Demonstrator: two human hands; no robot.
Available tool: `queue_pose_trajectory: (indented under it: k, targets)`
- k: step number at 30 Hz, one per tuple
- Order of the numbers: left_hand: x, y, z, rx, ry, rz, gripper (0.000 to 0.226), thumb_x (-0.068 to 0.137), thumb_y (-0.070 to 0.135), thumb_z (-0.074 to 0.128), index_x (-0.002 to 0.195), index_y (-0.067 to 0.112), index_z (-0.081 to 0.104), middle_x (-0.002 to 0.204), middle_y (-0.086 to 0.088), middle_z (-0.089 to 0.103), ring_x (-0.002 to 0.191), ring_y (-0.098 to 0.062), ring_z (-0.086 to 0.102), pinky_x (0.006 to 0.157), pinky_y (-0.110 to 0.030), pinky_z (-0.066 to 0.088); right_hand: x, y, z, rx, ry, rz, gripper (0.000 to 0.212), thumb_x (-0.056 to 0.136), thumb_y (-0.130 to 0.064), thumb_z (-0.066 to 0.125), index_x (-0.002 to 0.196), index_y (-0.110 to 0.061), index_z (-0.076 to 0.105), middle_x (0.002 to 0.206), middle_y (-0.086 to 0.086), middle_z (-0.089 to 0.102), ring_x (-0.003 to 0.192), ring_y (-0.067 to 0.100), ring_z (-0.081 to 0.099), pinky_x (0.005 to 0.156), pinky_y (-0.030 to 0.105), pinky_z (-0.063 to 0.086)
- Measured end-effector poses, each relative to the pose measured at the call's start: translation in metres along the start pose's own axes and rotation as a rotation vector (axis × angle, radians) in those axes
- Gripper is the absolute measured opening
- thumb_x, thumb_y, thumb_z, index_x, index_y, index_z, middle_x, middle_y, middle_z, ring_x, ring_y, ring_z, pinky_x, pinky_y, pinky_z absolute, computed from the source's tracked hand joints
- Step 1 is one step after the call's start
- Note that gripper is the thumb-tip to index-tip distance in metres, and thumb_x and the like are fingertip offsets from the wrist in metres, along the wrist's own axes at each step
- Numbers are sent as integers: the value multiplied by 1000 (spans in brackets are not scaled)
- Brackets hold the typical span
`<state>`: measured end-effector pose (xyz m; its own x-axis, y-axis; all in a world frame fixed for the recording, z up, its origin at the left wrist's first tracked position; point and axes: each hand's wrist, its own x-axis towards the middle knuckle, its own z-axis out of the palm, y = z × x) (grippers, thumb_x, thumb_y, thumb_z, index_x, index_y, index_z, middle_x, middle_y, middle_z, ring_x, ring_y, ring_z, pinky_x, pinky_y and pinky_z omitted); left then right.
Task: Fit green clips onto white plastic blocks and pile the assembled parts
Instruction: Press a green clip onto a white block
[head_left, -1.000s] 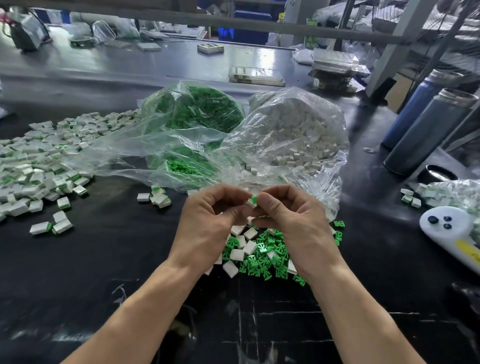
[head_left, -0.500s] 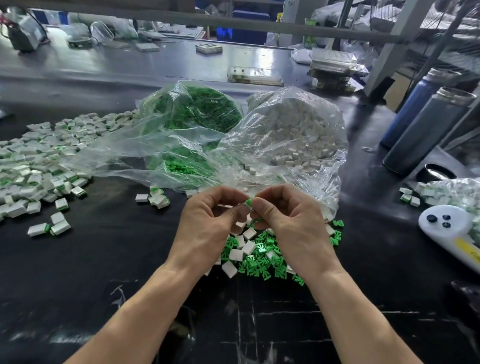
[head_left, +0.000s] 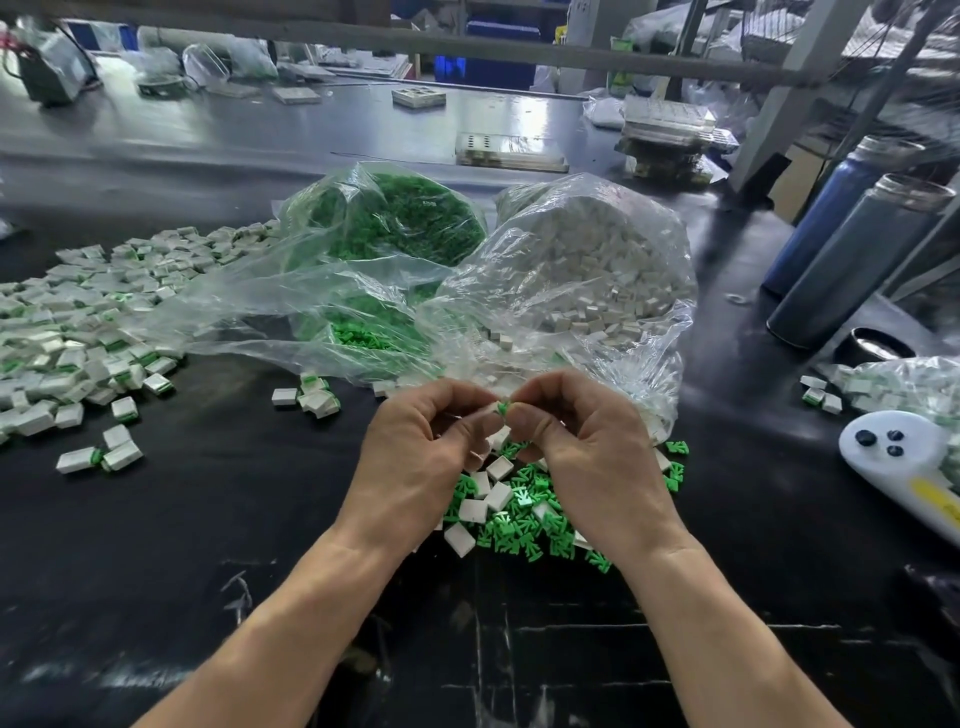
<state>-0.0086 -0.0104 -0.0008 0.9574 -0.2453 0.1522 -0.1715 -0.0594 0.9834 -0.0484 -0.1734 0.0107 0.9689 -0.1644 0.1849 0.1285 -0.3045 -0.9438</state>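
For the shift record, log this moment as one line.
step: fitting clip | left hand: holds white block | right hand: pinches green clip | finished pile: far left

Off to the right, two tall dark cylindrical flasks (head_left: 852, 260) lean side by side, touching, the nearer one grey, the farther one blue. Just in front of them sits a small dark round cap (head_left: 875, 345). At the right edge lies a white handheld controller (head_left: 898, 457) with three dark buttons and a yellow label. Back across the black tabletop (head_left: 156, 519), a flat pale tray (head_left: 511, 150) rests alone, and beyond it a small white grid block (head_left: 418, 96). Far left, a dark machine (head_left: 49, 78), blurred.
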Motion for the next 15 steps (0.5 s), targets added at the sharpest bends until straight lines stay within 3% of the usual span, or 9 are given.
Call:
queue_pose_trajectory:
  k: [5, 9, 12, 15]
  targets:
    - [0, 1, -1, 39, -1, 47, 25, 93, 11, 75, 91, 36, 77, 77, 9, 75, 65, -5, 66, 64, -19, 55, 0, -1, 0, 129, 22, 38, 11, 96, -12, 73, 98, -23, 73, 87, 0, 77, 78, 20, 74, 75, 36, 64]
    - [-2, 0, -1, 75, -6, 67, 28, 94, 11, 74, 90, 39, 76, 79, 7, 76, 67, -8, 71, 64, -22, 57, 2, 1, 0, 93, 17, 41, 12, 96, -12, 73, 97, -24, 75, 86, -2, 78, 77, 18, 75, 73, 30, 63]
    - [-1, -2, -2, 160, 20, 72, 28, 93, 13, 76, 92, 41, 74, 78, 7, 75, 69, -15, 73, 66, -35, 62, 0, 1, 2, -13, 12, 23, 14, 96, -14, 73, 96, -28, 74, 89, -9, 76, 81, 13, 74, 76, 32, 63]
    - [-1, -3, -5, 269, 51, 117, 33, 93, 11, 76, 93, 44, 72, 76, 9, 75, 67, -12, 72, 69, -39, 62, -2, 0, 6, -146, 39, -33, 15, 95, -14, 74, 97, -29, 73, 89, -17, 73, 84, 4, 72, 75, 22, 59]
